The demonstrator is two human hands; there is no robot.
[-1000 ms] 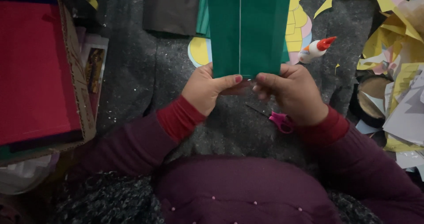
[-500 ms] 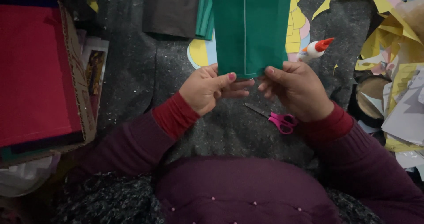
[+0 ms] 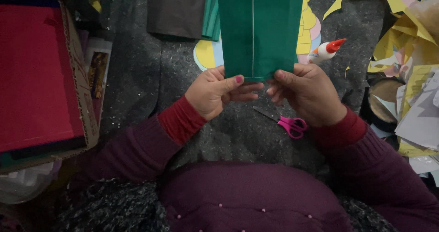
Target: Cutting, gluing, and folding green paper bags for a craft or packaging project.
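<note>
On grey carpet [image 3: 151, 85], paper scraps [image 3: 407, 44] around, both hands pinching green paper [image 3: 260, 26], scissors [image 3: 286, 122] beneath

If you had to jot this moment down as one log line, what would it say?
left hand + right hand: pinching lower edge of green folded paper | pink scissors: on grey mat below | glue bottle: right of paper

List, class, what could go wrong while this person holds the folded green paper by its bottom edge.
Both the left hand and right hand pinch only the bottom edge of the green paper, so its fold may slip or spring open. The pink scissors lie just under the right hand and might poke it if it drops.
</note>
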